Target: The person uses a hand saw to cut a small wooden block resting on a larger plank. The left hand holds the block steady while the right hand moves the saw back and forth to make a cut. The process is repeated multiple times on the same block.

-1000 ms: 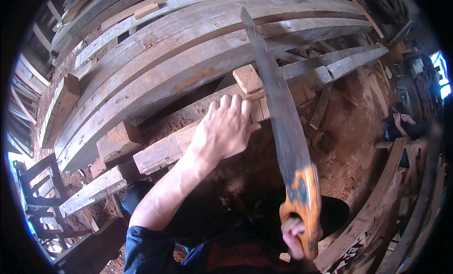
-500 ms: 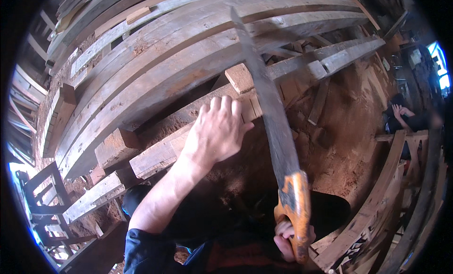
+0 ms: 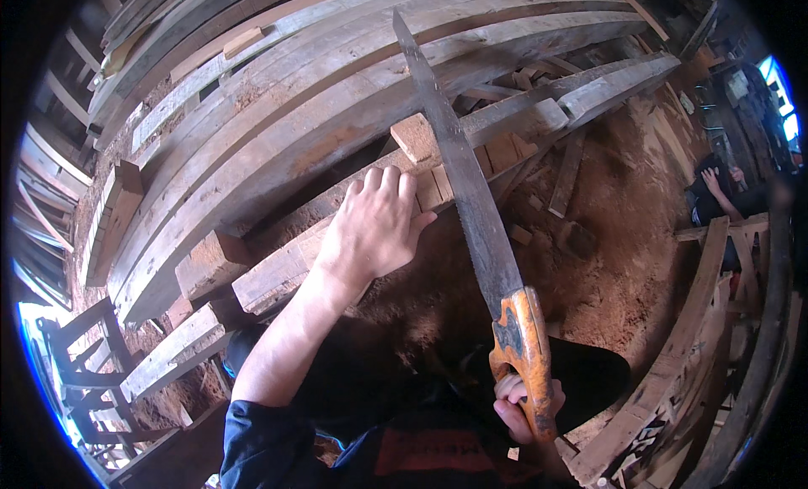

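My right hand point(image 3: 512, 401) is closed round the worn orange handle of a handsaw point(image 3: 473, 193). Its long dark blade points away from me and crosses a wooden piece point(image 3: 282, 277) near that piece's right end. My left hand point(image 3: 373, 224) presses on the same piece just left of the blade, fingers curled over its far side and thumb toward the saw. Several cut lines show in the wood beside the thumb. A small wood block point(image 3: 414, 137) lies just beyond my fingers, close to the blade. How deep the blade sits in the wood I cannot tell.
Long curved beams point(image 3: 337, 123) lie beyond the work. Another notched beam point(image 3: 606, 93) runs off to the right. Sawdust and offcuts cover the brown floor point(image 3: 589, 262). At right are a wooden frame point(image 3: 673, 354) and another person's hand point(image 3: 715, 186).
The saw and my right hand have moved a little away from me, the blade tip shifting up and left in view. My left hand keeps its place on the wood. The other person's hands have shifted.
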`<act>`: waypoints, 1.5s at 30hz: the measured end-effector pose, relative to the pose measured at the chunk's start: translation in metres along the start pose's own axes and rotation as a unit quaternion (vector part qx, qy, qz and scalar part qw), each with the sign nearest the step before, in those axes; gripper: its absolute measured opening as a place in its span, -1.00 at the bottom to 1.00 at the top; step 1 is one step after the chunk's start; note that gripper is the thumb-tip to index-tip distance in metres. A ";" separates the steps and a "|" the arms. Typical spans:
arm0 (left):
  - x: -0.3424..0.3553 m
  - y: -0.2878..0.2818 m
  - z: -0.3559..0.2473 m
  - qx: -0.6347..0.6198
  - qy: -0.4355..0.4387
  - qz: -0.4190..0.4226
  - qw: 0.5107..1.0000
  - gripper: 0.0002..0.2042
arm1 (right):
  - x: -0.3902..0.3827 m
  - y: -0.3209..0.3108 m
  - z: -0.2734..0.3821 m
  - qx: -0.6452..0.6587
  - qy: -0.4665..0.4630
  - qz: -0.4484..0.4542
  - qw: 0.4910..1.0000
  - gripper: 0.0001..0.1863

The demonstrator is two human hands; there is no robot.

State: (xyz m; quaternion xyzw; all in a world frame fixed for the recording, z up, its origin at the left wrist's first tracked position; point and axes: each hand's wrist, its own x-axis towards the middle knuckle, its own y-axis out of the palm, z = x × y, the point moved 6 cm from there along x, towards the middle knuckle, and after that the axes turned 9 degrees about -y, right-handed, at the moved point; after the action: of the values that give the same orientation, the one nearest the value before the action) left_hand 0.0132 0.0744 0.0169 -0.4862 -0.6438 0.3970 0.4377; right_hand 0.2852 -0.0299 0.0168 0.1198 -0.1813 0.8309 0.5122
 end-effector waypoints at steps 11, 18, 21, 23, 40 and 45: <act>0.008 -0.003 0.007 -0.039 -0.037 -0.018 0.998 -0.60 | 0.032 0.016 -0.011 -0.011 -0.065 -0.026 0.998 -0.74; 0.010 0.002 0.010 -0.031 -0.042 -0.007 0.999 -0.60 | 0.005 0.008 0.013 -0.139 -0.007 0.034 0.990 -0.74; 0.010 -0.004 0.012 -0.021 -0.036 -0.034 0.999 -0.59 | 0.021 -0.008 0.003 -0.019 -0.006 -0.001 1.000 -0.72; 0.009 -0.003 0.014 -0.013 -0.026 -0.033 0.999 -0.55 | 0.015 -0.015 -0.008 0.032 0.018 -0.014 0.999 -0.73; 0.002 -0.005 0.011 0.021 0.007 -0.048 0.999 -0.31 | -0.021 0.009 -0.015 0.071 -0.002 -0.031 0.997 -0.75; 0.004 0.004 0.014 0.004 -0.031 0.000 0.999 -0.23 | -0.025 0.008 -0.018 0.126 -0.003 -0.043 0.991 -0.74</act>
State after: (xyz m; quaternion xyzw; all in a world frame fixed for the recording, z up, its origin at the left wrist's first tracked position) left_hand 0.0001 0.0784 0.0092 -0.4715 -0.6556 0.4147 0.4194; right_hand 0.2896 -0.0462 -0.0103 0.1934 -0.0711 0.8237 0.5282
